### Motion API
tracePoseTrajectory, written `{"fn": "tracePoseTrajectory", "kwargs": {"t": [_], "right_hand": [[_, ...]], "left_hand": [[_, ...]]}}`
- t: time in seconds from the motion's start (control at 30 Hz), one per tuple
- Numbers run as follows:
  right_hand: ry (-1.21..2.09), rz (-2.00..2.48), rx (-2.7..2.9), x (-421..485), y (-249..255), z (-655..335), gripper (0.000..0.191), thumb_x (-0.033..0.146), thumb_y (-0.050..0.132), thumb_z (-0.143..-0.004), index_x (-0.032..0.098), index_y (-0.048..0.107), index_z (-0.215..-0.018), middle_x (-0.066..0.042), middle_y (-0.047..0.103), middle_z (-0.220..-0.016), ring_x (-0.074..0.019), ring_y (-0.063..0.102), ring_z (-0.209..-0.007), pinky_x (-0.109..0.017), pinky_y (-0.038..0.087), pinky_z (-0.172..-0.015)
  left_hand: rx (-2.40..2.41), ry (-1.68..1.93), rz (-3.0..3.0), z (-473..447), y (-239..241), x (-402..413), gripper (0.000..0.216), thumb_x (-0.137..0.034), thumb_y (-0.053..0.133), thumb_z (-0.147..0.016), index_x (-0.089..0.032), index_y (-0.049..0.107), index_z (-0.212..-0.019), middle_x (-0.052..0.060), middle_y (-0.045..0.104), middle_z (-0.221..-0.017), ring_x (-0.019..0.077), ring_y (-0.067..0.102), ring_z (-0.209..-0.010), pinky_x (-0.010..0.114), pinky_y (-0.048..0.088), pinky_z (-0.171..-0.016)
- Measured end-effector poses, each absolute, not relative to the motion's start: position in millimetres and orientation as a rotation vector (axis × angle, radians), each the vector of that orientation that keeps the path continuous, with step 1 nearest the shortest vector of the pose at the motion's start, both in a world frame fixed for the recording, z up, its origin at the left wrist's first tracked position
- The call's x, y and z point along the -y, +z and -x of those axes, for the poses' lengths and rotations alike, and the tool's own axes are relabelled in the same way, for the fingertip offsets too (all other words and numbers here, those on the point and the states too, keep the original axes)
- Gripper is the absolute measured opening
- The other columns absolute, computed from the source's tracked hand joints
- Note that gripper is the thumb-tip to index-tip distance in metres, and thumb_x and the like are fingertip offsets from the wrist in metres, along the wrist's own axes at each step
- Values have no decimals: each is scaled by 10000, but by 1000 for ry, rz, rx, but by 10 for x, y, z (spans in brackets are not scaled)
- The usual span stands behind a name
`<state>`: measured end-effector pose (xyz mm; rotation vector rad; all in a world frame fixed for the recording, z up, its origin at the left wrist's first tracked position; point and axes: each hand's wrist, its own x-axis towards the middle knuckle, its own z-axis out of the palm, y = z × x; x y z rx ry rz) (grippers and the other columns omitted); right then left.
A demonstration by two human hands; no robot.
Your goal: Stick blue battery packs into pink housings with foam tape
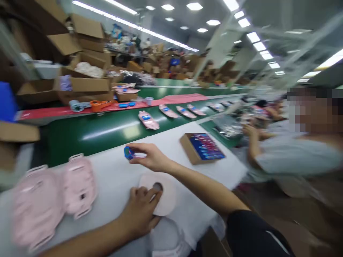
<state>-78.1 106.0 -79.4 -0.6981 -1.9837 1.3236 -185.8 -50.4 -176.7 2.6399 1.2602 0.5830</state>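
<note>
My right hand [151,157] is raised over the white work table, pinching a small blue part [128,152] between thumb and fingers. The part has a greenish face; its exact kind is unclear. Lower down, my left hand [142,210] grips a pale round piece [168,194] with a dark hole, its index finger at the hole and its thumb by the lower edge. Below it lies a translucent, blurred piece [166,235]. To the left are a large pink plastic panel [37,207] and a smaller pink panel [79,184], both with edge tabs.
A cardboard box [191,150] of blue parts stands on the table's right. Behind, a green conveyor belt [112,128] carries several pink pieces [148,120] with blue parts on them. An orange tape dispenser [100,105] lies beyond. A co-worker [292,150] sits at right.
</note>
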Motion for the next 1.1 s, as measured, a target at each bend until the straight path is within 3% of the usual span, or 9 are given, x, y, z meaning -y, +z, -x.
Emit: {"fn": "tracePoseTrajectory", "kwargs": {"t": [0.07,0.17,0.37,0.57,0.8,0.97,1.1], "right_hand": [[1292,656,2137,-1099,-829,1182,548,291,861,-809,244,717,-1335,-53,756,-1284,-258,728,-1173,-431,539,-1122],[1122,610,2409,-1158,-885,1740,497,228,830,-848,248,712,-1331,-53,779,-1238,-259,749,-1119,-401,570,-1046],[660,603,2954,-984,-868,2434,417,176,720,-933,261,703,-1341,-70,777,-1251,-309,751,-1087,-364,569,-880],[372,656,3255,-864,-910,2630,248,163,585,-1011,192,684,-1237,-120,773,-1158,-272,742,-978,-309,493,-749],[152,822,3369,-712,-954,2711,324,60,434,-997,132,668,-1209,-176,742,-1137,-284,735,-965,-312,480,-706],[177,763,3330,-1125,-970,2514,318,135,535,-965,229,691,-1226,-106,759,-1157,-273,729,-956,-309,474,-713],[-47,1199,3175,-1872,-911,2394,367,141,524,-987,193,661,-1323,-167,726,-1245,-296,711,-1059,-337,508,-813]], "left_hand": [[-1188,431,-2598,1873,-1672,539,695,-575,685,-929,-217,488,-1491,99,653,-1373,299,544,-1079,429,385,-819],[-1150,359,-2579,1899,-1614,515,665,-565,598,-980,-192,453,-1511,100,619,-1418,289,538,-1110,395,374,-764],[-1227,343,-2604,1868,-1664,522,668,-543,565,-976,-185,470,-1532,94,555,-1497,278,533,-1104,373,356,-695],[-1203,343,-2589,1852,-1706,504,623,-519,536,-990,-195,508,-1520,65,537,-1534,285,529,-1143,425,416,-727],[-1158,352,-2597,1891,-1697,475,605,-484,513,-989,-176,511,-1511,93,568,-1514,326,469,-1281,445,437,-806],[-1284,400,-2618,1868,-1701,546,619,-528,541,-969,-200,518,-1494,95,525,-1543,279,524,-1112,346,352,-694],[-1319,443,-2657,1890,-1726,568,621,-493,514,-976,-196,480,-1521,98,521,-1534,276,509,-1119,344,338,-699]]}}
